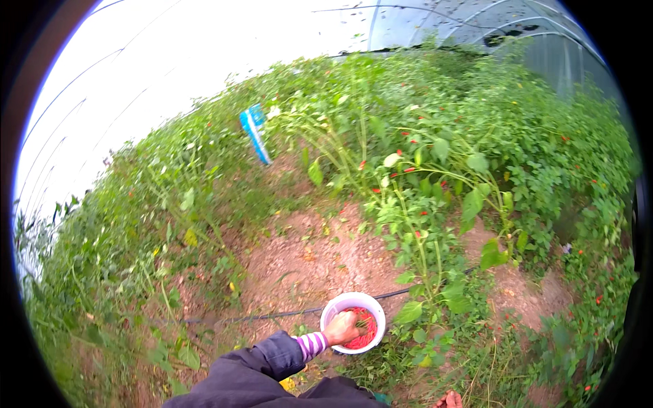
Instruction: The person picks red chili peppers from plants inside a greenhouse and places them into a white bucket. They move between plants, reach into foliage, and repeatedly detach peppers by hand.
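A white bucket [332,307] with a pale purple tint stands on the soil at the lower middle, partly filled with red chili peppers [368,331]. My left hand [342,328] reaches over its left rim, fingers curled down close to the peppers. Something thin and green shows by the fingertips; I cannot make out what they hold. A purple-and-white striped cuff sticks out of the dark left sleeve. At the bottom edge, right of the bucket, my right hand [449,400] is mostly cut off. Its visible fingers look curled together, and their contents are hidden.
Chili plants [422,238] bearing red peppers lean in from the right, beyond the bucket. A black hose [282,315] crosses the bare soil [320,262] behind it. Farther off, a blue-and-white strip-like object [254,134] stands among foliage. Dense greenery fills both sides beneath a plastic tunnel roof [469,20].
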A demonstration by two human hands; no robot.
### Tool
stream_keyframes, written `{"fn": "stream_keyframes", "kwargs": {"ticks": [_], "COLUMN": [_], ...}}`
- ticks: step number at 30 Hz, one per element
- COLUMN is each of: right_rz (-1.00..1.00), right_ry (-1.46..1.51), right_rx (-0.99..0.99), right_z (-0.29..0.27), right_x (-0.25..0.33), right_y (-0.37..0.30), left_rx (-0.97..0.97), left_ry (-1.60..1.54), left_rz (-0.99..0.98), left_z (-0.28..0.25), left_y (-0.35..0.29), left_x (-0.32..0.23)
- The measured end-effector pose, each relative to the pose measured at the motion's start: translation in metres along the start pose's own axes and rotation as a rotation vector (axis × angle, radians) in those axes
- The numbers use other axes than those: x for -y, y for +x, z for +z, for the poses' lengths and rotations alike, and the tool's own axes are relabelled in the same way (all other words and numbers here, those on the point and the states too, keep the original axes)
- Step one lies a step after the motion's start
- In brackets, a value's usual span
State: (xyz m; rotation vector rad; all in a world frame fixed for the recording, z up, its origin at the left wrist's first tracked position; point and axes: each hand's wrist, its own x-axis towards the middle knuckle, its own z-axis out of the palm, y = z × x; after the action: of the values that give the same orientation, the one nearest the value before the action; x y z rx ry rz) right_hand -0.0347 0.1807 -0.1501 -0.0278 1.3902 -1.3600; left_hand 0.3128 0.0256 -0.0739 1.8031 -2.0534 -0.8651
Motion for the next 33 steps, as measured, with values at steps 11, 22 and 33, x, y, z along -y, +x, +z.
{"fn": "stream_keyframes", "kwargs": {"ticks": [11,22,33], "right_rz": [0.127,0.125,0.073], "right_ry": [-0.294,-0.392,-0.327], "right_rx": [0.258,0.318,0.185], "right_z": [0.038,0.067,0.017], "right_x": [-0.041,-0.066,-0.05], "right_y": [0.062,0.083,0.072], "left_rx": [-0.153,-0.131,-0.15], "left_ry": [-0.115,0.041,0.326], "left_rz": [-0.406,-0.347,-0.467], "left_z": [-0.042,-0.012,0.0], "left_y": [-0.048,-0.044,-0.057], "left_x": [0.075,0.099,0.163]}}
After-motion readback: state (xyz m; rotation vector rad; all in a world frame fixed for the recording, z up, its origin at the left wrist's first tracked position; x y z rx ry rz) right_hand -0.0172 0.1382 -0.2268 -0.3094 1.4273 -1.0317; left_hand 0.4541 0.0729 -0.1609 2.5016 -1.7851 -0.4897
